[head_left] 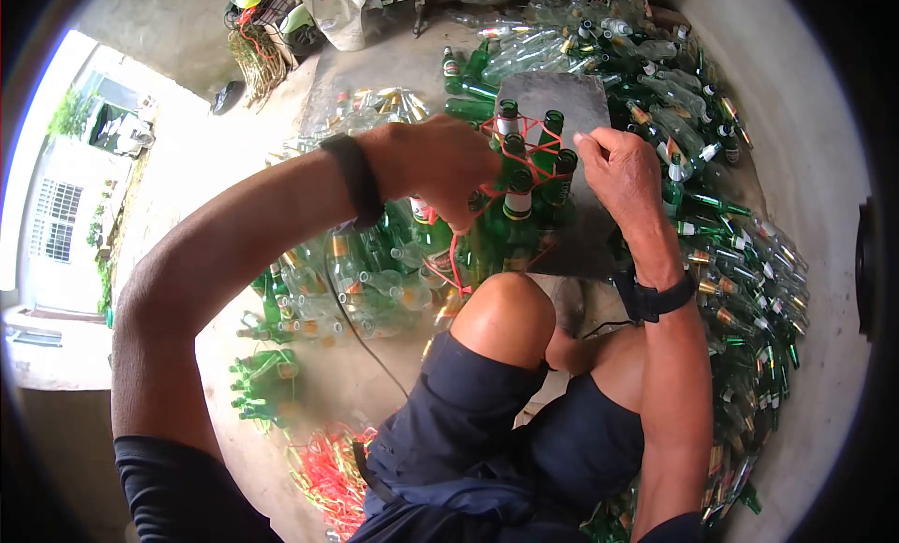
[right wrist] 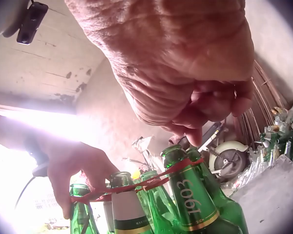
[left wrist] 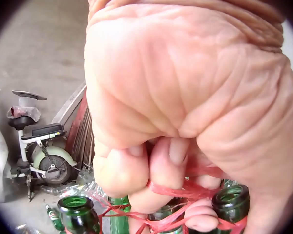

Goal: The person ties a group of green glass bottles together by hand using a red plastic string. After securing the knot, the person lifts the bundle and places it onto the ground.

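Note:
A cluster of green glass bottles [head_left: 518, 206] stands upright before the knees, with red plastic twine [head_left: 526, 126] wound round and between the necks. My left hand [head_left: 435, 164] reaches over the near left side of the cluster. Its curled fingers grip strands of the twine [left wrist: 180, 189] among the bottle necks in the left wrist view. A loose tail of twine hangs below that hand. To the right of the necks, my right hand [head_left: 620, 173] is raised with fingers curled in, and nothing shows in them. A bottle marked 1903 [right wrist: 188, 195] stands below it in the right wrist view.
A flat grey board [head_left: 571, 98] lies under and behind the cluster. Piles of bottles spread along the right wall [head_left: 740, 290] and on the left [head_left: 351, 286]. A heap of red and yellow twine [head_left: 332, 473] lies at lower left. A scooter [left wrist: 44, 151] stands at the back.

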The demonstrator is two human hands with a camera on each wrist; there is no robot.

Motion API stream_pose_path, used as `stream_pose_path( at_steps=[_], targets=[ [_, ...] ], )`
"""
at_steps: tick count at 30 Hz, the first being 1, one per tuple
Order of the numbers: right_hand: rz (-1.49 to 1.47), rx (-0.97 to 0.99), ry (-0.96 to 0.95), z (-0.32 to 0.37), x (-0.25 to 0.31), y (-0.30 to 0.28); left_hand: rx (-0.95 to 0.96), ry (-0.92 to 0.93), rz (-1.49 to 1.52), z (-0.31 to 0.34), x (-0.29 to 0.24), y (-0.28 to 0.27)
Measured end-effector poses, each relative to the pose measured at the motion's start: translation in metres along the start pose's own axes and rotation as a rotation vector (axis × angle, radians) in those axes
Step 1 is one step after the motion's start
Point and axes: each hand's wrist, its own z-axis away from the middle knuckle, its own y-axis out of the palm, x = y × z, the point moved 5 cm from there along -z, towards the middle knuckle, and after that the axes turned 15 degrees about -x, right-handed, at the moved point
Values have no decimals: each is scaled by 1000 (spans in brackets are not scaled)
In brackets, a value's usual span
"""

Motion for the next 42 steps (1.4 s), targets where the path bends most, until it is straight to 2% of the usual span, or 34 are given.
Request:
stream_pose_path(
  at_steps=[6, 9, 12, 15, 18, 19, 22, 24, 26, 28, 29, 31, 32, 34, 36, 37, 39, 42],
  targets=[
    [-13, 15, -1, 0, 11, 3, 20, -59, -7, 24, -4, -20],
    [-10, -7, -76, 4, 13, 6, 72, -106, 8, 40, -6, -27],
    [52, 42, -7, 3, 8, 4, 132, -175, -16, 63, -5, -37],
    [47, 20, -74, 3, 5, 2, 116, -222, 20, 90, -5, -47],
    [37, 34, -102, 3, -7, 7, 33, -178, -20, 119, -6, -55],
    [31, 52, -101, 3, -11, 9, -13, -202, 48, 131, -10, -61],
    [4, 29, -174, 1, -24, 11, 103, -331, 65, 166, -21, -65],
    [42, 82, -152, -1, -41, 17, 10, -368, 57, 192, -25, -70],
    [105, 165, -145, -3, -51, 22, 61, -447, 73, 218, -33, -73],
    [43, 135, -194, 1, -47, 32, 163, -514, 75, 244, -41, -74],
    [0, 92, -235, 1, -46, 33, 162, -527, 74, 258, -46, -75],
    [35, 141, -215, 3, -63, 35, 102, -546, 119, 285, -62, -78],
    [56, 163, -215, 3, -68, 37, 194, -631, 89, 300, -66, -74],
    [65, 185, -222, 2, -81, 43, 202, -651, 87, 324, -80, -75],
    [90, 269, -157, 2, -94, 49, 226, -742, 137, 348, -94, -74],
    [87, 271, -163, 3, -92, 48, 202, -728, 105, 359, -102, -73],
    [139, 295, -94, 5, -91, 48, 229, -834, 190, 380, -116, -68],
    [159, 367, -69, 8, -103, 54, 207, -844, 233, 412, -137, -51]
  ],
)
